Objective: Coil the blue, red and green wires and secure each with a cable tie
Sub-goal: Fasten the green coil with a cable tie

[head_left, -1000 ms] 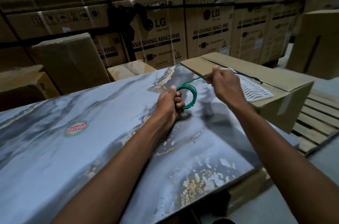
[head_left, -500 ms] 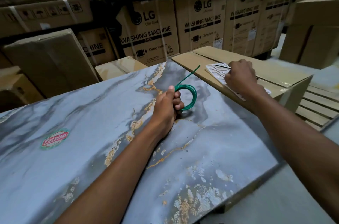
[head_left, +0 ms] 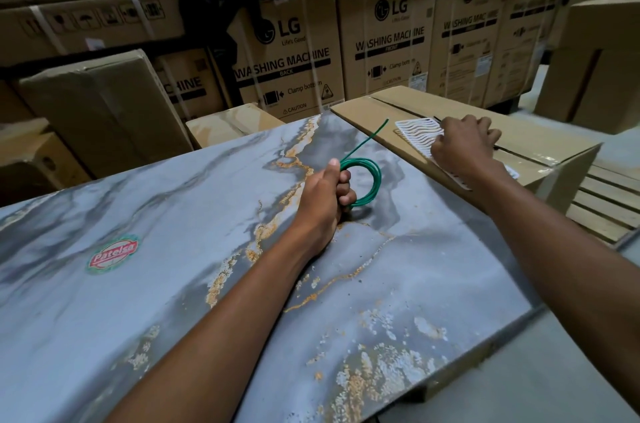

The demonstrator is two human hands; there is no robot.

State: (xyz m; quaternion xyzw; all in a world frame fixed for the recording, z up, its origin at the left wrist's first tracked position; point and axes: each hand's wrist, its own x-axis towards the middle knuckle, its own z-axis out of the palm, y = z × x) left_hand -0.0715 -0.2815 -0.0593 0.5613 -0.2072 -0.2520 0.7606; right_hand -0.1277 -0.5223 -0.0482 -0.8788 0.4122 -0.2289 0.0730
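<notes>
Green wire (head_left: 363,180) sits coiled in the left hand's (head_left: 323,204) fist while the right hand (head_left: 462,147) curls onto cable ties (head_left: 417,132) beyond it; 1 slack grip springs the loops.

A warehouse or appliance stockroom, dimly lit; beyond the right hand (head_left: 462,145) a wall of stacked cardboard cartons (head_left: 294,55) fills the background, printed "LG", "WASHING MACHINE", "Clamp bottom" and "CAUTION", bound with white straps; plain brown boxes (head_left: 100,107) sit beyond and to the left of the left hand (head_left: 323,197); under the left hand lies a grey marbled slab (head_left: 173,284) with gold veins and a "Patelsa" sticker (head_left: 112,253); the right hand rests on a low flat carton (head_left: 540,145); to its right, wooden pallet slats (head_left: 602,201) and a bare floor.
</notes>
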